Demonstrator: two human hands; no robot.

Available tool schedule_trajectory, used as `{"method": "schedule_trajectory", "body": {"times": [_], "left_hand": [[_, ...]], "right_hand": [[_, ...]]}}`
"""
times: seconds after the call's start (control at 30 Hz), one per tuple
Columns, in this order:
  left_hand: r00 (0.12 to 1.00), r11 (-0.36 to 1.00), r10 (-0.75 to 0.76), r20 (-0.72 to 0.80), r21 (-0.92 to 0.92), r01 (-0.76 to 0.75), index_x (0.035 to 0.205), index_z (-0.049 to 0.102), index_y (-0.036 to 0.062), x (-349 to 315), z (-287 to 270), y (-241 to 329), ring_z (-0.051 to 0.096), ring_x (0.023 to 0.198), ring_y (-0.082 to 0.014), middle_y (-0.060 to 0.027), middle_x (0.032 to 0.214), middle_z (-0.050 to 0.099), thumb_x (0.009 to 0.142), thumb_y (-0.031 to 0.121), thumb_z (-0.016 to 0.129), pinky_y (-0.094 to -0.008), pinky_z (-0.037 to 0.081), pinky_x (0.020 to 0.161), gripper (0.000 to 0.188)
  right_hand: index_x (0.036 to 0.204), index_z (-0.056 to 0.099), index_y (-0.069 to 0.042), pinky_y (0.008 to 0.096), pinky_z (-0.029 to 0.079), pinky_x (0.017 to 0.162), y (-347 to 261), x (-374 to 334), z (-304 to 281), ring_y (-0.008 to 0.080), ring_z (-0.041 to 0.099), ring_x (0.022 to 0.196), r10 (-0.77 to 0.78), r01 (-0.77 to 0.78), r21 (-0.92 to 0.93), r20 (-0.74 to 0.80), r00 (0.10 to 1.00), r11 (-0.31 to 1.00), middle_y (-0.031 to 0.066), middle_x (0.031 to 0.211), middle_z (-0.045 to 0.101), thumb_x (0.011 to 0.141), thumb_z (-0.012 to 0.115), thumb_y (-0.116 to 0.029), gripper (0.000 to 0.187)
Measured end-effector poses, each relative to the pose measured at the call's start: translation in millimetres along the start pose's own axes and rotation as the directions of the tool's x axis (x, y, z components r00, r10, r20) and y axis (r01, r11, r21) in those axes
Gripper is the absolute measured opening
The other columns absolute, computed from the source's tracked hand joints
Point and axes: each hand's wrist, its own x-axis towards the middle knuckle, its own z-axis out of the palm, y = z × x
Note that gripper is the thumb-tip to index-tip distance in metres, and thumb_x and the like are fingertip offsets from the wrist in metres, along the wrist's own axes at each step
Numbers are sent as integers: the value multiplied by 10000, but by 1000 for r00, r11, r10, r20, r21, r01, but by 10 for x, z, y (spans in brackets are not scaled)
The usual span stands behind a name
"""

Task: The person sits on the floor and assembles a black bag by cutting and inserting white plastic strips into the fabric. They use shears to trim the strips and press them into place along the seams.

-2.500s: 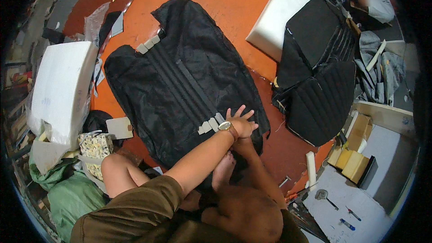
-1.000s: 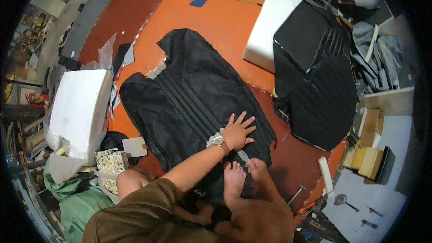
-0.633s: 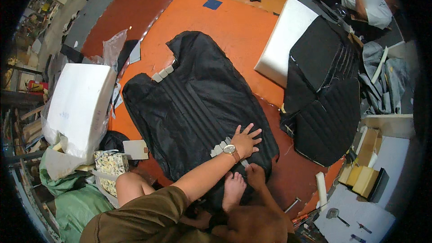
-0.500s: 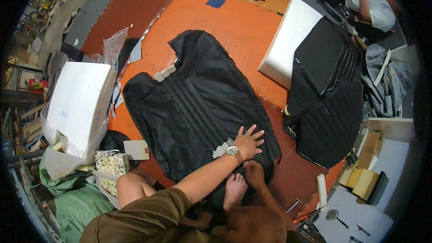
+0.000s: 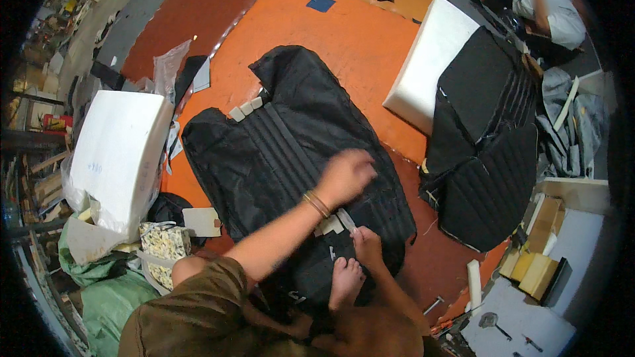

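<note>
A black fabric seat cover (image 5: 297, 158) with sewn lengthwise channels lies spread in front of me. Pale foam strip ends (image 5: 245, 109) stick out at its far edge. Another group of pale strip ends (image 5: 329, 226) shows near its close edge. My right hand (image 5: 368, 244) is closed, its fingers pinching a thin whitish strip (image 5: 346, 219) beside those near ends. Above the cover, my left hand (image 5: 347, 175) is smeared by motion, its fingers apparently curled; whether it holds anything is unclear. My bare foot (image 5: 347, 282) rests by the cover's near edge.
White foam blocks stand at left (image 5: 119, 158) and right (image 5: 430, 59). Black quilted covers (image 5: 486, 152) lie by the right block. A grey tray with tools (image 5: 516, 320) is at lower right, a green sack (image 5: 122, 311) at lower left. Another person (image 5: 555, 20) sits at far right.
My left hand, earlier spread flat on the cover, has lifted and moved up and left. The right hand has shifted slightly left and up, and a whitish strip now shows in its fingers.
</note>
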Motion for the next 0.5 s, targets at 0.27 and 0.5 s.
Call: {"method": "schedule_trajectory", "body": {"times": [0.27, 0.5], "left_hand": [[887, 729, -237, -396, 532, 432, 1022, 720, 10, 869, -2035, -1476, 689, 976, -363, -182, 986, 736, 947, 415, 719, -494, 530, 882, 412], [842, 848, -528, -113, -122, 516, 955, 729, 10, 995, -2400, -2060, 637, 755, -201, -75, 770, 677, 981, 395, 707, -355, 506, 741, 386]], "right_hand": [[917, 715, -45, 505, 527, 702, -93, -46, -35, 428, 710, 813, 24, -24, 19, -10, 1000, 1000, 208, 848, 717, 1040, 569, -332, 345], [933, 718, -45, 486, 517, 670, -98, -69, -4, 394, 700, 738, 82, -82, 34, -9, 997, 996, 197, 799, 698, 1030, 612, -333, 322]]}}
